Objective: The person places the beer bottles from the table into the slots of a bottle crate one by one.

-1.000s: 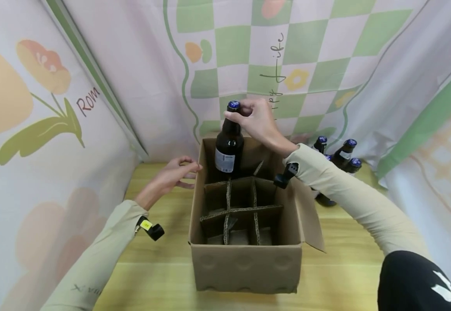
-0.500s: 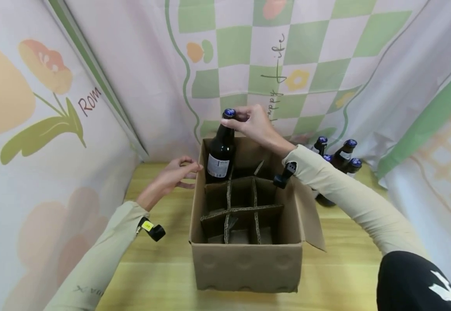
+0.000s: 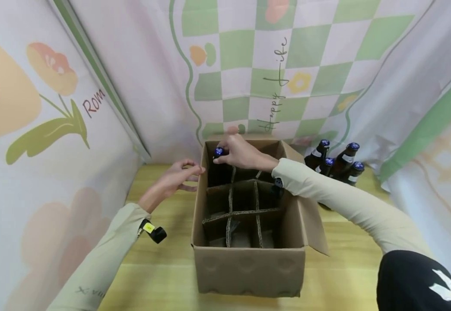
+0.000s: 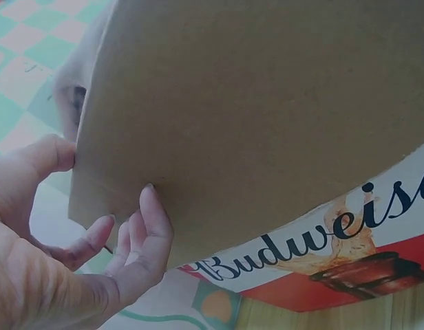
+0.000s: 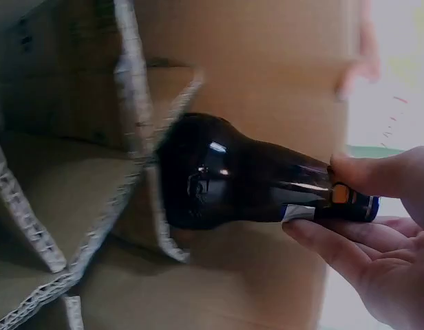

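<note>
My right hand (image 3: 239,152) pinches a dark beer bottle (image 5: 226,175) by the neck, just under its blue cap (image 3: 218,152). In the right wrist view the bottle's lower part is down in a back-left compartment of the cardboard box (image 3: 249,270), among the corrugated dividers (image 3: 242,212). My left hand (image 3: 173,178) is at the box's left wall, with a fingertip at the rim. Its thumb touches the cardboard edge in the left wrist view, and loosely bent fingers (image 4: 157,227) lie against the outer face.
Several capped dark bottles (image 3: 347,157) stand together on the wooden table (image 3: 159,259), right of the box. An open flap (image 3: 315,226) sticks out from the box's right side. Printed curtains (image 3: 237,82) hang behind and at both sides.
My right hand has carried the bottle slightly left and lowered it into the back-left compartment, so only its top shows in the head view. The left hand has stayed at the box wall.
</note>
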A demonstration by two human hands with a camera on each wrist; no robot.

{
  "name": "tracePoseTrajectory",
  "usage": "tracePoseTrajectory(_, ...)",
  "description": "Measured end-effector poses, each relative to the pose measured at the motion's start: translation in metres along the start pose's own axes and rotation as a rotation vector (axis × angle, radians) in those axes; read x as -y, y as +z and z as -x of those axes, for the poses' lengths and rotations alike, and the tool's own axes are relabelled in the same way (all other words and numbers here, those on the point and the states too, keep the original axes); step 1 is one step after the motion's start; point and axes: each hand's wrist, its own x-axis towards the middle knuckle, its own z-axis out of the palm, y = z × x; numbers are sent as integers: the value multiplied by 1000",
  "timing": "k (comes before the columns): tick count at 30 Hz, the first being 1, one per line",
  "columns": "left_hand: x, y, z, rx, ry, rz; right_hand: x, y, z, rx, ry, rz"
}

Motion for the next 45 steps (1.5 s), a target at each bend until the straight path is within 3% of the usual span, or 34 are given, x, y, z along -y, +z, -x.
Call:
tracePoseTrajectory(13,-3,1,2,-11,4,-7,-14,19,-11,245,32,160)
tracePoseTrajectory(16,-4,0,2,-19,0,-9,-15,17,-15,286,36,186)
tracePoseTrajectory(23,-4,-4,2,-4,-14,-13,-8,0,-16,446,155,220)
tracePoseTrajectory(32,-5,-10,7,9,-42,-27,-3,-28,-10,412,125,201)
tracePoseTrajectory(45,-8,-14,7,-18,-68,-21,-14,-68,11,229,162,33)
